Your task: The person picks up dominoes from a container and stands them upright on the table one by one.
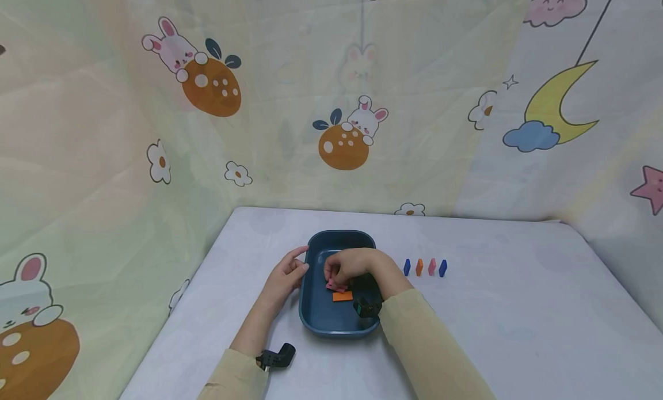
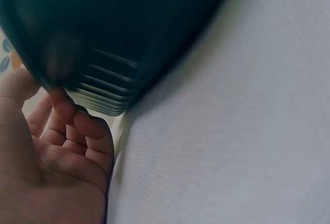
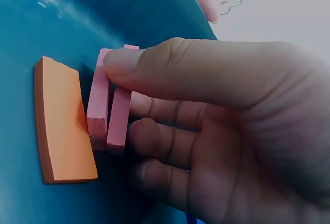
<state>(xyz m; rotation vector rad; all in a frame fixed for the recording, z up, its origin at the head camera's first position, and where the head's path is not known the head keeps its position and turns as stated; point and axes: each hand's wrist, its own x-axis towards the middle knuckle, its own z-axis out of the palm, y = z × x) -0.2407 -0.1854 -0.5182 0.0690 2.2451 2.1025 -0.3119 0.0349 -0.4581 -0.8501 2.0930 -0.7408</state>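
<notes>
Printed cloth [image 1: 290,43] is walling a white table [image 1: 518,308] into a draped booth [image 1: 77,124]; a cartoon rabbit [image 1: 176,52] is peeking from ten o'clock, a moon [image 1: 541,98] is hanging at two.

L hand [image 1: 288,270] w/ fingers loosely bent, R hand [image 1: 355,263] pinching.

Left hand [image 2: 54,167] at lower left, palm side showing, fingers [image 2: 95,128] bent, tips right up at the lower edge of a dark teal container [image 2: 118,10], firm contact hard to judge. Container fills the top of the view, smooth wall, rounded corner, pale parallel stripes [image 2: 105,87] near its lower end, can't tell if ridges or reflections. White table [image 2: 227,121] with fine fabric-like texture takes up the right side, plus a sliver of printed backdrop [image 2: 6,48] at the left edge, blue-grey leaves and an orange patch.
</notes>
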